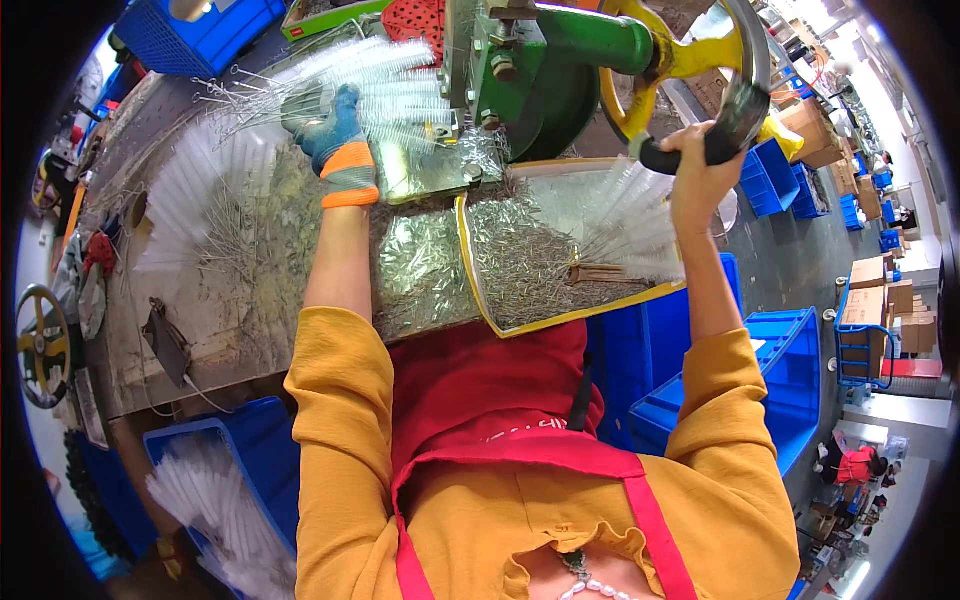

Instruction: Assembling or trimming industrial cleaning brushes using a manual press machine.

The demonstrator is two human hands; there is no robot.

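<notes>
My left hand [342,150], in a blue and orange knit glove, is closed on a bundle of white-bristled wire brushes [405,88]. Their looped wire ends [235,90] stick out to the left, and the other ends lie at the base of a green hand press [560,45]. My bare right hand [695,180] grips the dark rim of the press's handwheel [690,58], which has yellow spokes. A metal plate [425,172] lies under the brushes. Short cut wire pieces [425,265] cover the bench in front of it.
A yellow-edged shallow tray [468,265] holds wire bits and more brushes [635,225]. Another brush pile [205,200] lies at the left of the bench [275,345]. Blue crates [770,345] stand at the right. A blue bin [250,430] of brushes stands below left.
</notes>
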